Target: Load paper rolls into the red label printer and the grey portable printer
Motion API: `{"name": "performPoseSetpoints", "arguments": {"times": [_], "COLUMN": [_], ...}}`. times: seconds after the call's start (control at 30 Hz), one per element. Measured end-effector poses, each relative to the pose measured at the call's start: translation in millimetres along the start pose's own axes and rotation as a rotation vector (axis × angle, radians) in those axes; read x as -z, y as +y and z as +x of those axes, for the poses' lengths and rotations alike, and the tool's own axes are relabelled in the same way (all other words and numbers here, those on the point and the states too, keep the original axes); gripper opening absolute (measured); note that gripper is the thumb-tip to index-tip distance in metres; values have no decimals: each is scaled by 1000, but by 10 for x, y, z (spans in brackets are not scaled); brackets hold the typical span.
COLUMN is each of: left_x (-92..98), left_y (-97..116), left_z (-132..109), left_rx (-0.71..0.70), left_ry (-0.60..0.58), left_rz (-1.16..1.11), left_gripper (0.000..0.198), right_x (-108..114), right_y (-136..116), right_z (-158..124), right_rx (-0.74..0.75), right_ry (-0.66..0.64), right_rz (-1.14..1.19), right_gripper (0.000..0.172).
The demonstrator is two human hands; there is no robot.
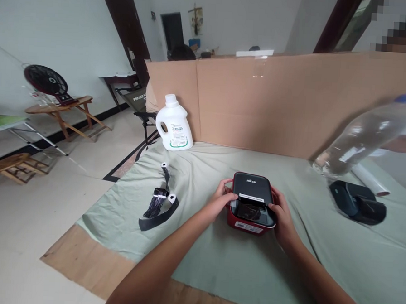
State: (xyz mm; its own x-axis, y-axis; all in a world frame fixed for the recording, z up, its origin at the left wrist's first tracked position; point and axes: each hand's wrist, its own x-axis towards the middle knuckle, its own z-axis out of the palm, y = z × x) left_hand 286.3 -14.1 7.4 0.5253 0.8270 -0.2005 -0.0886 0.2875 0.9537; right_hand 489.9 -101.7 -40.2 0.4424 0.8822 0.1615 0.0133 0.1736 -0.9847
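Observation:
A small red label printer point(251, 220) with a black lid sits on the green cloth in front of me. My left hand point(223, 197) grips its left side, the thumb pressed on the top edge near the lid's front. On the opposite side, my right hand point(284, 215) holds it with the thumb on the lid's corner. Something dark and shiny, perhaps film or ribbon, shows in the opening at the front of the lid. To the left lie black ribbon strips point(158, 217) with small white-ended rolls point(172, 198).
A white jug point(174, 128) stands at the back left before a cardboard panel point(253, 104). Toward the right are a large clear plastic bottle point(356, 137), a dark device point(357, 203) and a white roll point(371, 179). The cloth-covered board point(78, 250) ends at the left.

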Motion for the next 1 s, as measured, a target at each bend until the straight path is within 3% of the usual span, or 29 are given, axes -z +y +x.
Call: {"name": "performPoseSetpoints", "arguments": {"times": [0.3,0.43,0.53,0.63,0.67,0.73,0.77,0.83,0.9,1.0], "left_x": [9,122,498,1138,1365,1768,1926,2151,2288,2462], "left_y": [24,90,397,807,921,1065,1095,1097,1089,1184], "left_z": [-32,-12,3,62,99,198,252,344,370,212], "left_rx": [14,-15,-171,-294,-251,44,191,330,310,208], "left_ry": [-52,-76,79,471,619,812,796,721,663,649], "left_rz": [-43,78,302,729,925,1238,1310,1352,1359,1405], "left_gripper": [70,64,44,38,41,51,50,40,30,36], "right_x": [29,41,38,40,43,51,55,61,66,79], "right_y": [96,153,183,190,189,187,187,190,198,220], "right_z": [-41,-79,-116,-130,-128,-121,-117,-109,-102,-93], "right_rx": [3,16,19,20,15,5,1,1,4,30], "right_ry": [39,42,66,65,63,58,56,63,72,68], "right_rz": [-94,-79,-55,-55,-57,-57,-55,-56,-67,-96], "right_gripper": [52,55,58,58,58,58,58,57,57,58]}}
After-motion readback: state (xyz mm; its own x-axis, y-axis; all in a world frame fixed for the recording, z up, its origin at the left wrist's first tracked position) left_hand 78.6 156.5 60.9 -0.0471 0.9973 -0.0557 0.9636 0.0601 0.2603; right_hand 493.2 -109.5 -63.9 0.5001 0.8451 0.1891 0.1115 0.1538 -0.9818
